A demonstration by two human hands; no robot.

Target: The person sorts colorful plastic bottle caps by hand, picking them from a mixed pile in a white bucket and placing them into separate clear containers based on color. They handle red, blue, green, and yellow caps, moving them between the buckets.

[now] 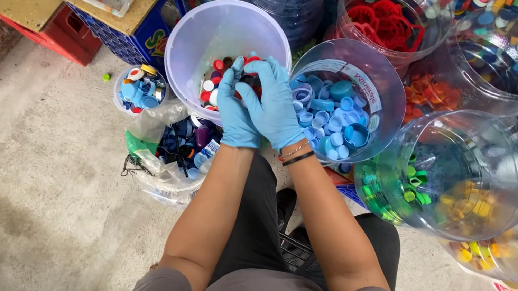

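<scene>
Sorting looks partly done: both gloved hands, left hand (234, 115) and right hand (274, 104), clench together over the white bucket (201, 36) of mixed caps (217, 82), while the light-blue tub (382, 82) to its right sits well filled.

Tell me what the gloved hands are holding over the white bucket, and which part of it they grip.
It cannot be told for sure: the left hand and right hand close together around something small and dark above the white bucket, mostly hidden by the gloves.
</scene>
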